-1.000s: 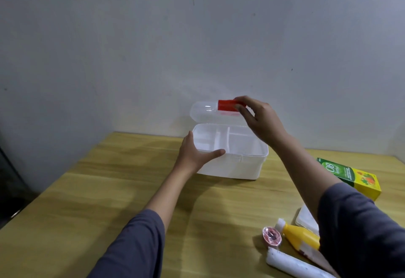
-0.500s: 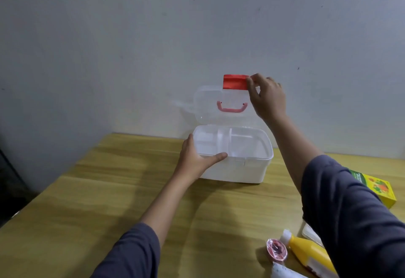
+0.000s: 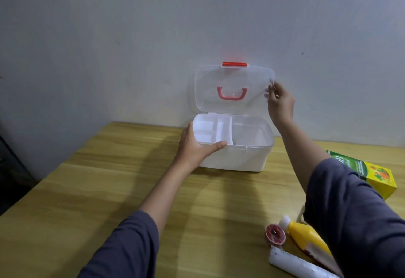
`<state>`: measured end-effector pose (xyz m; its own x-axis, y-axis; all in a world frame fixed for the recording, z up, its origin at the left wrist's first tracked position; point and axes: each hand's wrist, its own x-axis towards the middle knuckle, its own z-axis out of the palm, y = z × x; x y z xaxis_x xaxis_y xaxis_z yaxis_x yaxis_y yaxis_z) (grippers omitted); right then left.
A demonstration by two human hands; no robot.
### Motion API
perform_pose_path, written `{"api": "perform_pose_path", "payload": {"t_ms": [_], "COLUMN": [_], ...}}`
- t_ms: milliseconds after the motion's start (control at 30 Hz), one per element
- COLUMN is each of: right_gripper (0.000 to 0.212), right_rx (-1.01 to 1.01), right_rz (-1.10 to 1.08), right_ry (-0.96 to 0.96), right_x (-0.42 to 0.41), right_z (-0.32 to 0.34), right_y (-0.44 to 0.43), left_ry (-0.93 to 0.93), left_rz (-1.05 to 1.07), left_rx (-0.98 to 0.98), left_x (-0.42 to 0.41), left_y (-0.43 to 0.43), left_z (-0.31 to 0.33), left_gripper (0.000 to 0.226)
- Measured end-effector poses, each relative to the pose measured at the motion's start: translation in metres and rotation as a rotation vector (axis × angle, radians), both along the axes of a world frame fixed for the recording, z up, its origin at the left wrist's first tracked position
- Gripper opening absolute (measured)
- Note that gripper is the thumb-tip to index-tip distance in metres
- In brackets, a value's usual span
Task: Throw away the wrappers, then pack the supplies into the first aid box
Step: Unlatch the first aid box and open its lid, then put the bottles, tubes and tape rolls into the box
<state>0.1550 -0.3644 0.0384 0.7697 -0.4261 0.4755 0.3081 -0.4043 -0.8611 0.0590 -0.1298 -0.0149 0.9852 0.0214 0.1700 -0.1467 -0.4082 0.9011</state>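
The white first aid box (image 3: 238, 159) stands open against the wall, its divided tray showing inside. Its clear lid (image 3: 233, 88), with a red latch on top and a pink handle, stands upright. My left hand (image 3: 196, 146) grips the box's front left corner, thumb along the rim. My right hand (image 3: 279, 100) pinches the lid's right edge. A yellow bottle (image 3: 306, 237), a small round red tin (image 3: 275, 234) and a white roll (image 3: 300, 265) lie at the near right. A green and yellow carton (image 3: 372, 172) lies further right.
The wooden table (image 3: 109, 190) runs up to a pale wall. Its left edge drops off to a dark area. My right sleeve hides part of the supplies at the near right.
The lid has swung from half raised to fully upright. My right hand has slid from the red latch to the lid's right edge. My left hand stayed on the box.
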Motion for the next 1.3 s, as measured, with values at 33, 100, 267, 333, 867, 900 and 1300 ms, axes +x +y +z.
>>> {"api": "perform_pose_path", "payload": {"t_ms": [33, 100, 267, 333, 867, 900, 1300], "right_gripper": [0.032, 0.035, 0.029, 0.026, 0.044, 0.048, 0.068], "right_rx": [0.034, 0.106, 0.278, 0.322, -0.067, -0.118, -0.699], "right_rz": [0.013, 0.024, 0.045, 0.050, -0.006, 0.000, -0.126], "right_ry": [0.007, 0.036, 0.066, 0.058, 0.317, 0.350, 0.753], "right_x": [-0.001, -0.003, -0.011, -0.011, -0.109, -0.124, -0.169], "right_z": [-0.003, -0.012, -0.026, -0.025, -0.022, -0.024, -0.049], "right_y": [-0.001, -0.003, -0.004, -0.003, -0.078, -0.089, -0.141], "left_ry": [-0.003, -0.008, -0.013, -0.024, -0.064, -0.056, -0.021], "left_rz": [0.003, 0.001, 0.028, 0.047, 0.048, 0.045, 0.027], "left_rx": [-0.003, -0.010, -0.016, -0.025, -0.059, -0.062, -0.096], "left_x": [0.000, -0.001, -0.009, -0.010, -0.017, -0.017, -0.017], "left_y": [0.000, 0.001, 0.001, 0.000, -0.008, -0.008, -0.005], "left_z": [0.001, 0.000, -0.007, -0.009, -0.008, -0.008, -0.004], "left_gripper": [0.109, 0.101, 0.106, 0.106, 0.104, 0.106, 0.113]}}
